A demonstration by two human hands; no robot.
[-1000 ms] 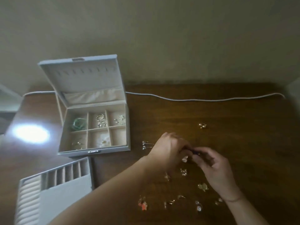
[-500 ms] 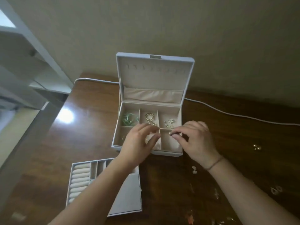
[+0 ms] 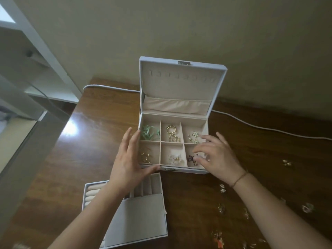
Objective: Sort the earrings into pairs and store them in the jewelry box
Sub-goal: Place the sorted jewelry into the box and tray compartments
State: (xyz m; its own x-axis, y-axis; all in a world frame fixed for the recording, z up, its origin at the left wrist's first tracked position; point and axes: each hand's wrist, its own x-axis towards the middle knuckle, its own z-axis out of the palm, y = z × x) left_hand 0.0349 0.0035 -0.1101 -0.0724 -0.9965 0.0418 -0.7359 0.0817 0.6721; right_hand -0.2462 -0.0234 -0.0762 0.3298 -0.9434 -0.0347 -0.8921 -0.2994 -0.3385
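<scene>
jewelry box: is being kept open on the wooden table, lid upright against the wall; six compartments are being shown, all now occupied.
dark earrings: are being seen lying in the near-right compartment — half a second ago a small piece was being pinched over this spot, so a pair is being judged as just dropped in.
right hand: is being held over the near-right compartment, fingers spread apart and loosely bent, nothing gripped.
left hand: is being laid flat along the box's near-left corner, fingers straight, thumb along the front edge — steadying, not gripping; earlier it was being held over the compartments.
other compartments: green, gold, flower, small gold and pale pairs are being stored.
loose earrings: are still being left scattered on the table to the right, well apart from the box; more pairing is being judged necessary.
removed tray: is being left near the box's front, partly under the left forearm.
</scene>
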